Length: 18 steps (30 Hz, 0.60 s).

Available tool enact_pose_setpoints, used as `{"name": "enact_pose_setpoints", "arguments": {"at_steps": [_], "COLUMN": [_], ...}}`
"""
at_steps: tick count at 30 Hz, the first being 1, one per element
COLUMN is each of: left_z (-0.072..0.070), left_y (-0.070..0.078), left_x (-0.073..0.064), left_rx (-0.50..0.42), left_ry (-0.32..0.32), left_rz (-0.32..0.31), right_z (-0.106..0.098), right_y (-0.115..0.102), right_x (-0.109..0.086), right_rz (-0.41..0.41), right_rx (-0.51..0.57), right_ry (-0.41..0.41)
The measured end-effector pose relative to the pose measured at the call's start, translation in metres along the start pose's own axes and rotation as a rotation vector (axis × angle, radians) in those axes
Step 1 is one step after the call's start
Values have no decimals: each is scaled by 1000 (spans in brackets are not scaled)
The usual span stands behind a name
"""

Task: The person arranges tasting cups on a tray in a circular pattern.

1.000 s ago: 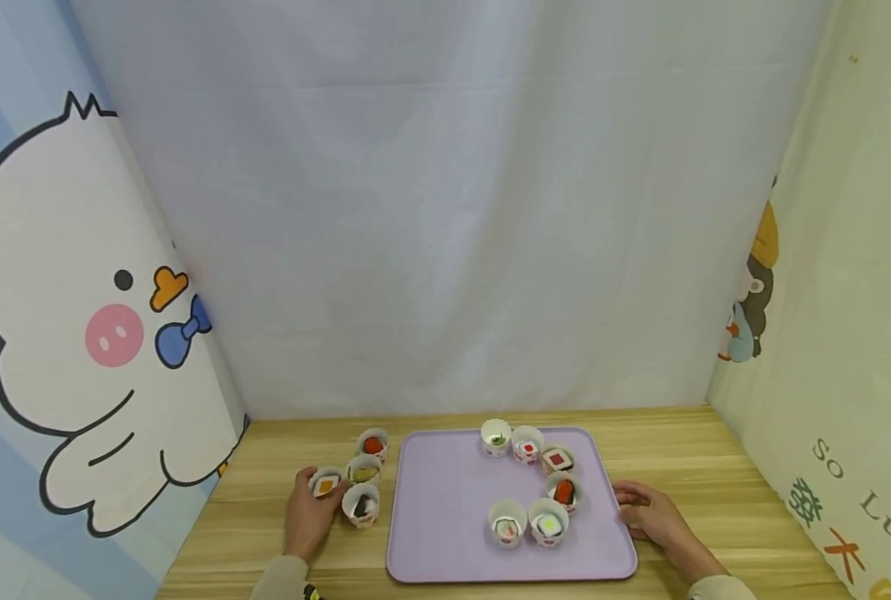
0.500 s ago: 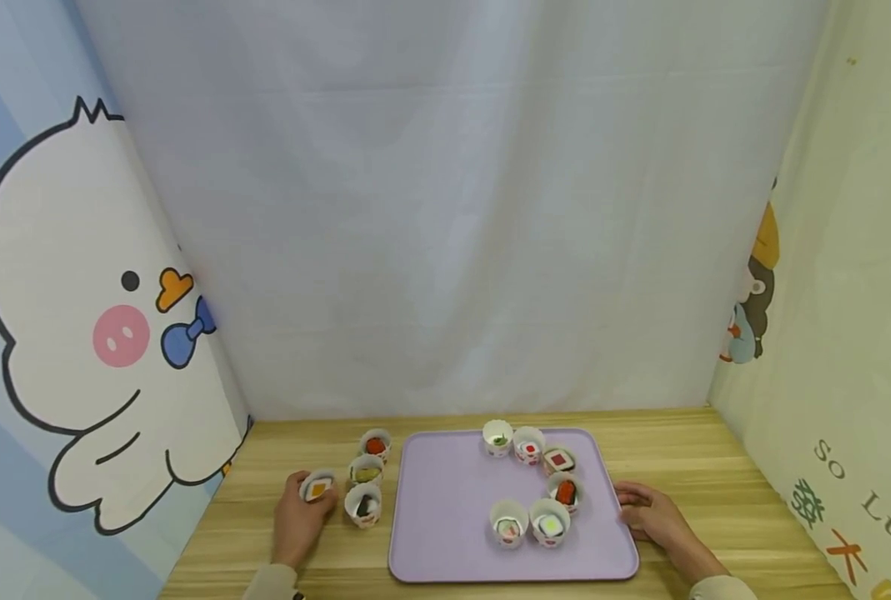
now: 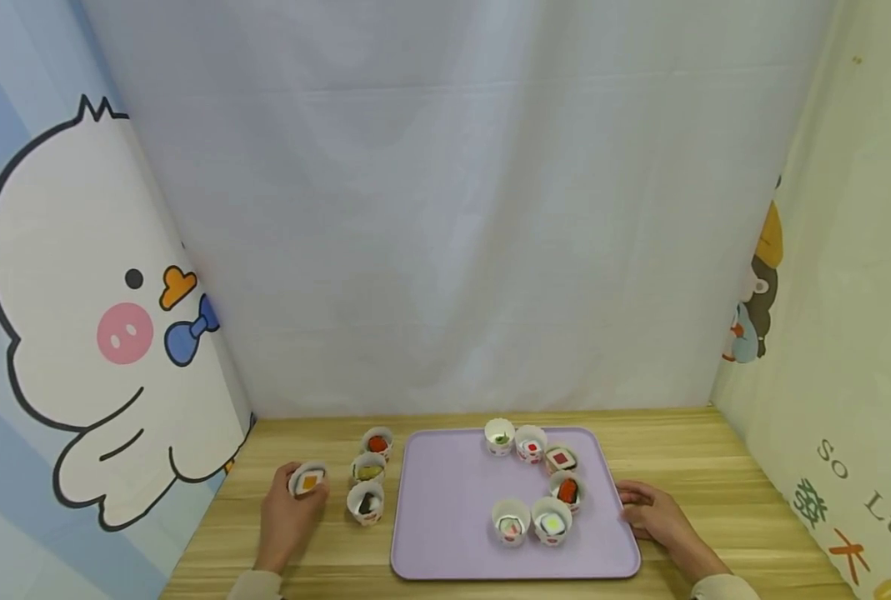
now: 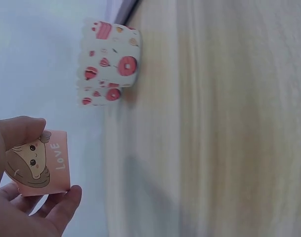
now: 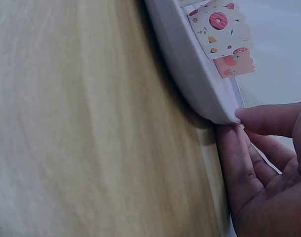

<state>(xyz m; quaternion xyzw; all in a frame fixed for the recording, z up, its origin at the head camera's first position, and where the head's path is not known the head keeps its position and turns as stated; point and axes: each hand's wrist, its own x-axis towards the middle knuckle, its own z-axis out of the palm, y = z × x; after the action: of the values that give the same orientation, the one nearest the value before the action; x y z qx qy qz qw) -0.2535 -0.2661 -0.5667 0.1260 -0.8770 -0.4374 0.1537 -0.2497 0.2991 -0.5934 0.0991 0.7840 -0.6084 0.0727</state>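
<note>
My left hand [image 3: 286,515] grips a pink paper baking cup [image 4: 59,163], raised off the table. A cartoon girl and the word LOVE are printed on its side. In the head view a white piece with an orange top [image 3: 310,481], like toy sushi, lies inside it. Right of this hand stand three paper cups in a row: one with a red filling [image 3: 377,445], one with a yellowish filling [image 3: 369,472], and one with a dark and white filling [image 3: 367,504]. At the tray's right side, my right hand [image 3: 658,514] pinches the rim of the lilac tray [image 5: 190,79] between thumb and fingers.
Several filled paper cups stand on the tray, curving from a cup at the back [image 3: 500,437] along the right side to a front cup [image 3: 510,525]. A white curtain [image 3: 445,250] hangs behind the wooden table [image 3: 666,450]. Printed cloths flank both sides.
My left hand has lifted the pink cup and carried it left, away from the row of three cups. My right hand stays at the tray's edge.
</note>
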Motion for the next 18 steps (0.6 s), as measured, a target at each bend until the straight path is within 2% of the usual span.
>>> {"name": "enact_pose_setpoints", "arguments": {"at_steps": [5,11,18], "left_z": [-8,-17,-18], "left_y": [14,35,62], "left_x": [0,-7,-14], "left_rx": [-11,-49,-99], "left_ry": [-16,-70,-136], "left_rz": [33,35,76], "right_z": [0,0,-1], "right_y": [-1,-1,0], "right_x": [-1,-1,1], "right_rz": [-1,-11,-9], "right_rx": [-4,-9,-22], "right_ry": [0,0,1]}}
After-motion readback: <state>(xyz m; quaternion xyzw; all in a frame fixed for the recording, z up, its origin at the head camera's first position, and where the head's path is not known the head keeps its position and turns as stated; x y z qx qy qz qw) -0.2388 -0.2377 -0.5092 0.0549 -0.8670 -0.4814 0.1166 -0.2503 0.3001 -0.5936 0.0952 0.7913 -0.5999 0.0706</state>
